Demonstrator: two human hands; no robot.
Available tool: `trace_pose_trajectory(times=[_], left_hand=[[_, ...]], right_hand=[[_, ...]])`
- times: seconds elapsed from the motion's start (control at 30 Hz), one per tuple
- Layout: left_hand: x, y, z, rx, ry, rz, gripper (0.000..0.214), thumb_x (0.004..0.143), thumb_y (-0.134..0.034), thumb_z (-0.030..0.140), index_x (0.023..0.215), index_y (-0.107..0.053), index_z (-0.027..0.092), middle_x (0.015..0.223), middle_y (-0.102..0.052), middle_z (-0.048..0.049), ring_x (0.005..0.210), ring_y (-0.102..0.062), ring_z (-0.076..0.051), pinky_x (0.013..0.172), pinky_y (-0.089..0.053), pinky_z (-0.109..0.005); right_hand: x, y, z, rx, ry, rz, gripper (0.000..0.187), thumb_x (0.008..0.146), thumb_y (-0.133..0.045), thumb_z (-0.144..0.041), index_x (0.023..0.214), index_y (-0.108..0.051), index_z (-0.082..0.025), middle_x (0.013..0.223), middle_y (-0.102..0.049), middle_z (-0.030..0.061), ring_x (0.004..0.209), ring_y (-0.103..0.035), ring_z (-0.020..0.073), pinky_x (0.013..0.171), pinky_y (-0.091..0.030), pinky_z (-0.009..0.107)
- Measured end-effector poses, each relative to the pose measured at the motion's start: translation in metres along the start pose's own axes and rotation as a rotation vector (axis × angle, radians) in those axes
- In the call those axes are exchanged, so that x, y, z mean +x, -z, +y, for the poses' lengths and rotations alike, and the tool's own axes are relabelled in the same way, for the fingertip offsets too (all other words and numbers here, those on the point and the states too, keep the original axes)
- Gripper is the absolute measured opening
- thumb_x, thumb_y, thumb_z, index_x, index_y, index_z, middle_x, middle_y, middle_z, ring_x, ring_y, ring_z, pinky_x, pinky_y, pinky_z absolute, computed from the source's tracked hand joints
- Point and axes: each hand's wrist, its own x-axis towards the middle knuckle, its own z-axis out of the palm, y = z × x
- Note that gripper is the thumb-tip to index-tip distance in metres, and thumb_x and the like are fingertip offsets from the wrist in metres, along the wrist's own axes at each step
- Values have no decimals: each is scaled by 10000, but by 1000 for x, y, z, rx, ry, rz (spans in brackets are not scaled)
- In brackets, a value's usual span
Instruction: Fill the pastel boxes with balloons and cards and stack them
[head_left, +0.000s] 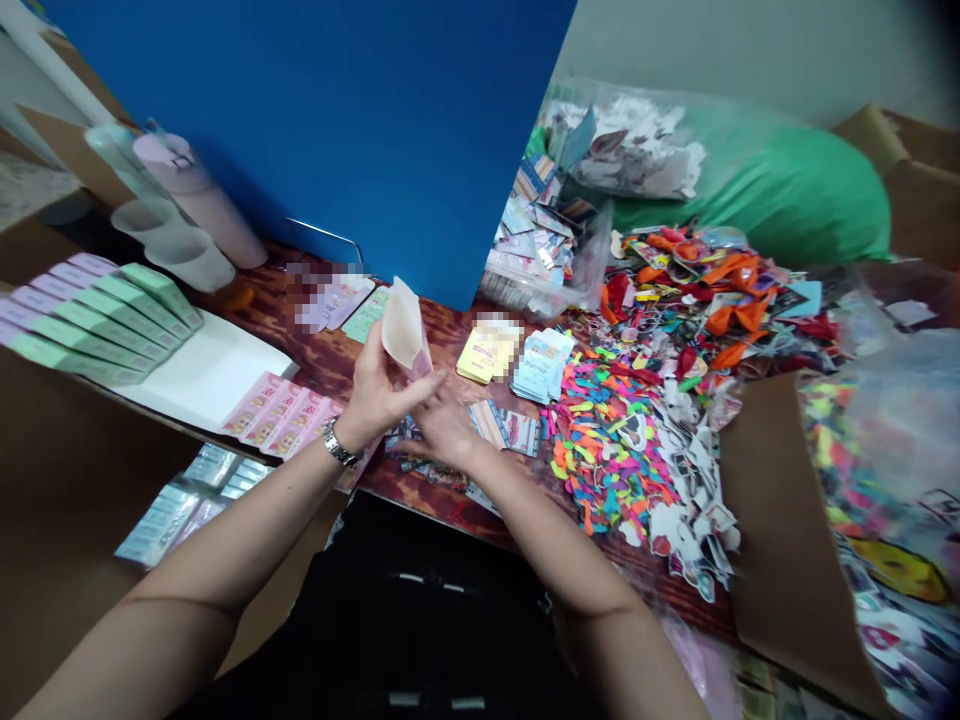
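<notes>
My left hand [375,392], with a metal watch on its wrist, is closed on a small pink paper packet [405,330], held upright with its mouth spread apart above the wooden table [315,350]. My right hand [444,425] sits just below and to the right of the packet, fingers curled near its lower end; what they hold, if anything, is hidden. Printed cards [510,428] lie on the table right beside my right hand.
Rows of green and pink packets [97,315] lie at left, more pink packets [281,412] nearer. A heap of small colourful pieces [607,430] and cut-outs [694,500] fills the right. Yellow cards [484,355], stacked cups [180,245], a blue board [375,130] and a green bag [787,190] stand behind.
</notes>
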Motion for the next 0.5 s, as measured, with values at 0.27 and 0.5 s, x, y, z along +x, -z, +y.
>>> trace_pose_trajectory(times=[0.27,0.5], left_hand=[[-6,7,0,67,27,-44,682,682,-774,432,1233,-475,161,1078,-621,-92,953,-630,-233,867,-533,-395],[-13,-3,-4,104,57,-97,734,675,-783,441,1262,-447,155,1193,-597,-106,1063,-614,-248,911,-517,-373]], right_hand=[[-3,-1,19,-100,-70,-95,810,780,-743,-484,1432,-427,-123,1371,-504,219,1246,-461,374,1019,-412,529],[-40,14,45,176,-203,222,358,880,-639,-261,1222,-629,-156,1053,-651,141,1003,-593,277,866,-502,425]])
